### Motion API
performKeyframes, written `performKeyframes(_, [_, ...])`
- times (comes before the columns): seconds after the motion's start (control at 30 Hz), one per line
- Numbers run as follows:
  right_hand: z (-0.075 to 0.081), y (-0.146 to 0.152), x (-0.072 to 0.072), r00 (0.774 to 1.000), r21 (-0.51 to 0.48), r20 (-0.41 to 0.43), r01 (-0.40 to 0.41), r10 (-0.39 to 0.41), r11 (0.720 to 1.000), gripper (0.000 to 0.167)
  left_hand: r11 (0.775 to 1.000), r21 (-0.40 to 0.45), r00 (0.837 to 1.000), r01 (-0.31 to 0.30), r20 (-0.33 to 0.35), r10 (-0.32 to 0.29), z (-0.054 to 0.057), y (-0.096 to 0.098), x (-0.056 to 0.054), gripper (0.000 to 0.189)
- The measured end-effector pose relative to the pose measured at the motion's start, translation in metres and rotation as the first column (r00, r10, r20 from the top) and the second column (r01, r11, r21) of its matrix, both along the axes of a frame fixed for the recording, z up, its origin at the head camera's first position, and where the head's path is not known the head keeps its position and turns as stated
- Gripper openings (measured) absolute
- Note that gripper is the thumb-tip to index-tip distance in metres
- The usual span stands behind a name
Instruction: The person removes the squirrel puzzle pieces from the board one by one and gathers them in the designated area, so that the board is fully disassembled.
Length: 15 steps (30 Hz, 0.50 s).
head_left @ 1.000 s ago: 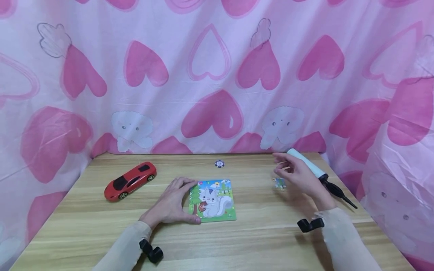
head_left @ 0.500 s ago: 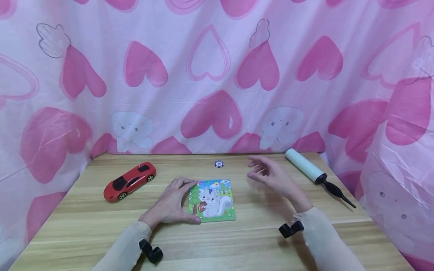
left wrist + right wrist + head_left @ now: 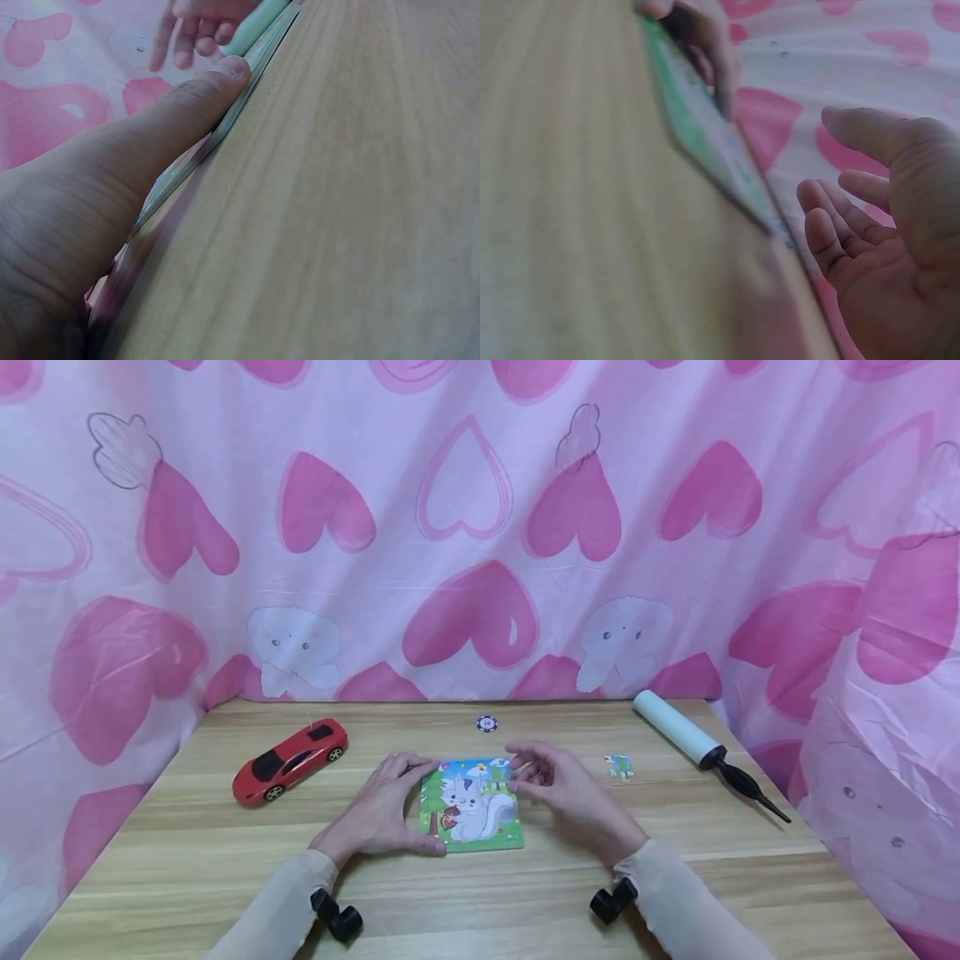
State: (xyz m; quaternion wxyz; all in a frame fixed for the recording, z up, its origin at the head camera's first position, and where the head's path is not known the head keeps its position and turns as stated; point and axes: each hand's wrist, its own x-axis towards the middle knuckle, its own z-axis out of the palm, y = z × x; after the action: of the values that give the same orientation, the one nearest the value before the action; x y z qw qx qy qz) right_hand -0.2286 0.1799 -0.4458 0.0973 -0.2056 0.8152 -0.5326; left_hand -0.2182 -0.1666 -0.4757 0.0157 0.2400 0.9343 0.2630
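A square jigsaw puzzle [image 3: 468, 822] with a white squirrel holding an acorn lies flat on the wooden table. My left hand [image 3: 382, 810] grips its left side, the thumb on the near edge and the fingers at the far left corner. In the left wrist view, the thumb [image 3: 187, 105] lies along the puzzle's edge. My right hand [image 3: 551, 781] is at the puzzle's upper right side, its fingers loosely bent. Seen from the right wrist, that hand [image 3: 885, 247] has nothing between thumb and fingers and hovers apart from the board.
A few joined puzzle pieces [image 3: 619, 767] lie right of the right hand. Further right is a lint roller [image 3: 678, 729] with a black handle. A red toy car [image 3: 291, 762] stands on the left, and a poker chip [image 3: 487, 723] lies behind the puzzle. A pink heart-patterned curtain [image 3: 465, 547] hangs behind.
My right hand has moved left from over the loose pieces to the puzzle's right side, uncovering those pieces and the lint roller. The left hand and the puzzle have stayed in place.
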Motion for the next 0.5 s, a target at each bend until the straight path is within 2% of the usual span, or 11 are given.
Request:
performKeyframes(0.2, [-0.014, -0.003, -0.001, 0.999, 0.053, -0.033, -0.034, 0.036, 0.998, 0.061, 1.000, 0.001, 1.000, 0.003, -0.004, -0.003, 0.000, 0.001, 0.000, 0.137])
performKeyframes(0.5, [-0.025, -0.005, -0.002, 0.998, 0.141, -0.058, -0.005, 0.013, 0.990, 0.045, 1.000, 0.009, 1.000, 0.002, -0.001, -0.002, -0.001, 0.000, 0.000, 0.136])
